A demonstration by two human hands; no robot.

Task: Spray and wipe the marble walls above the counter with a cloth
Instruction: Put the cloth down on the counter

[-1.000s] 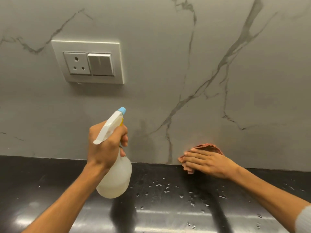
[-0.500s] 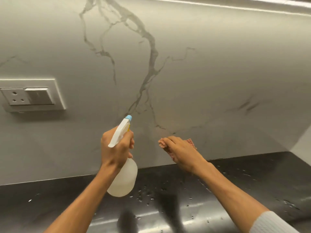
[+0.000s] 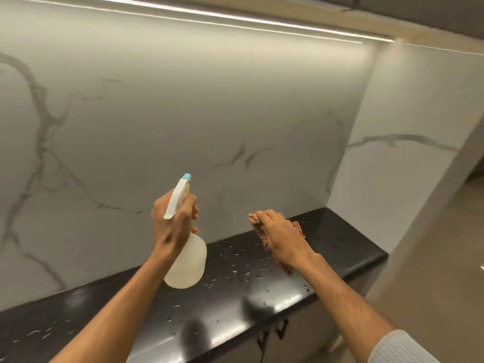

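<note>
My left hand (image 3: 174,224) grips the neck of a white spray bottle (image 3: 187,260) with a blue nozzle tip, held upright and aimed at the grey-veined marble wall (image 3: 183,121). My right hand (image 3: 281,238) holds a red checked cloth (image 3: 297,227) just off the wall, over the back of the black counter (image 3: 262,302). Most of the cloth is hidden under that hand.
Water droplets speckle the glossy counter between my arms. The counter ends at the right, where a marble side wall (image 3: 408,153) meets the back wall in a corner. A light strip (image 3: 235,20) runs along the top under the cabinet.
My view has swung right and up; the wall socket has left the frame and the right corner has appeared. My right hand with the cloth has come away from the wall, above the counter.
</note>
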